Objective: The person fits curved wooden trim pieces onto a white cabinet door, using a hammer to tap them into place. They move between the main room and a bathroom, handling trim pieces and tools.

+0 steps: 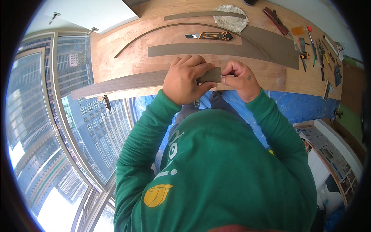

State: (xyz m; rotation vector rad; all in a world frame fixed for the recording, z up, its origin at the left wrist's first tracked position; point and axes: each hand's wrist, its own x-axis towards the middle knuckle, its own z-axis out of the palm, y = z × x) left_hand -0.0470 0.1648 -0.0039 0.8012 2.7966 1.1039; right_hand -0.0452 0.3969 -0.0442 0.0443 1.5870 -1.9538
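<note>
A long brown wood-grain strip [127,80] lies along the near edge of the workbench, running out to the left. My left hand [186,79] is closed over it near its right end, fingers across the far edge and thumb at the near edge. At the strip's right end, my right hand [242,79] is closed in a pinch. What sits between those fingertips is too small to make out. Beyond my hands lies an orange-and-black utility knife [212,36] with its blade out, between a flat grey-brown strip [185,49] and a thin curved strip [154,30].
On the plywood workbench [112,69], a wide grey-brown sheet [278,48] lies to the right. A crumpled whitish sheet [230,19] and another strip [181,16] are at the back. A hand plane [275,21] and several hand tools [320,58] occupy the right end. Windows [34,96] stand left.
</note>
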